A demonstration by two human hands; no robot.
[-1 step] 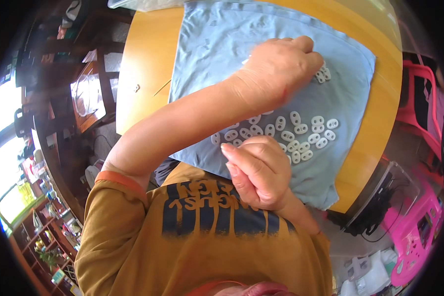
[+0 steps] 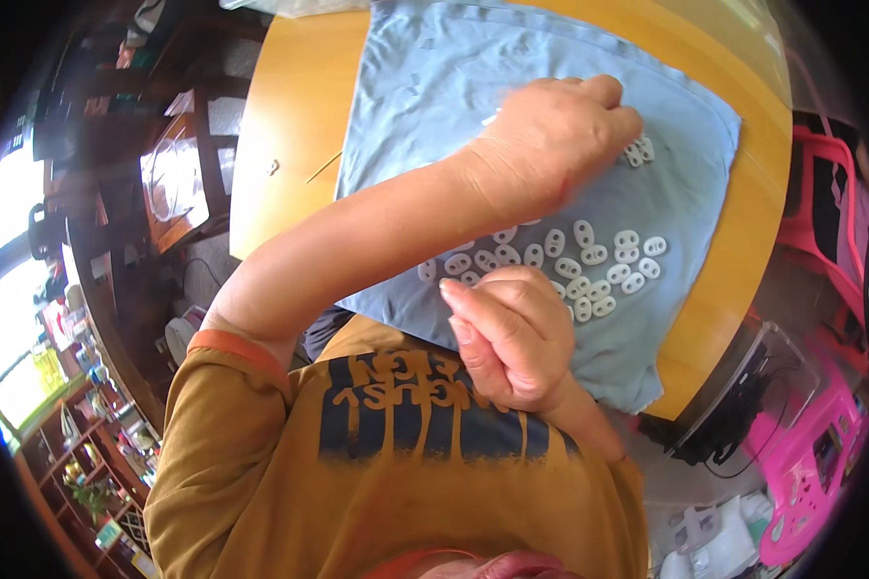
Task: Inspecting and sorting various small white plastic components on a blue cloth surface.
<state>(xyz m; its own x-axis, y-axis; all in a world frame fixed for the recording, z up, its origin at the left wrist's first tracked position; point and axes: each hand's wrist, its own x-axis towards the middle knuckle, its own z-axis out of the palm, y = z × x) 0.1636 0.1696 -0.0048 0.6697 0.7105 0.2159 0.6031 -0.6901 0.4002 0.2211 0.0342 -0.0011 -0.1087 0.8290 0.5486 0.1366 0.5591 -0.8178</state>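
My left hand (image 2: pixel 560 135) reaches across the blue cloth (image 2: pixel 686 212), back up and fingers curled down; its fingertips are hidden. Just right of it lies a small cluster of white oval two-hole pieces (image 2: pixel 637 152), and a bit of white shows at its left edge. My right hand (image 2: pixel 517 338) is held close to my body over the cloth's near edge. Its fingers are folded, with thumb and index tips together; anything inside cannot be made out. Several more white oval two-hole pieces (image 2: pixel 594 255) lie scattered between the two hands and off to the right.
The cloth covers much of a yellow wooden table (image 2: pixel 290 96). On the bare wood at left are a thin stick (image 2: pixel 324 166) and a tiny ring-like piece (image 2: pixel 273 166). Clear plastic (image 2: pixel 299 6) sits at the far edge. A pink stool (image 2: pixel 811 463) and red chair (image 2: pixel 821 222) stand right.
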